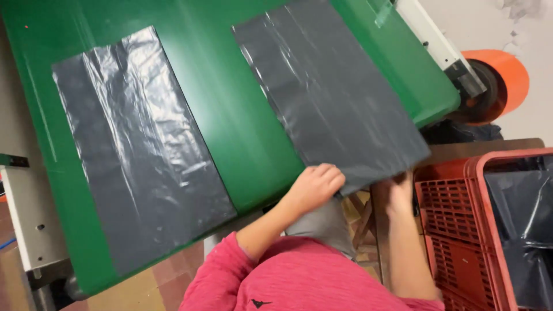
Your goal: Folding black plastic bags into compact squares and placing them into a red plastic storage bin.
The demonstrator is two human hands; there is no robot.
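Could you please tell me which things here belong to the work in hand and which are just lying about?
In hand:
right grey plastic sheet, gripped at its near edge by the left hand and right hand
green table

Lying about:
left grey plastic sheet
red crate
orange roll

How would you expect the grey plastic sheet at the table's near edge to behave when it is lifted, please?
The thin grey plastic sheet looks wrinkled and glossy, so it is probably floppy, light and slippery. Its corner overhangs the green table at the left hand, so it will likely drape and slide.
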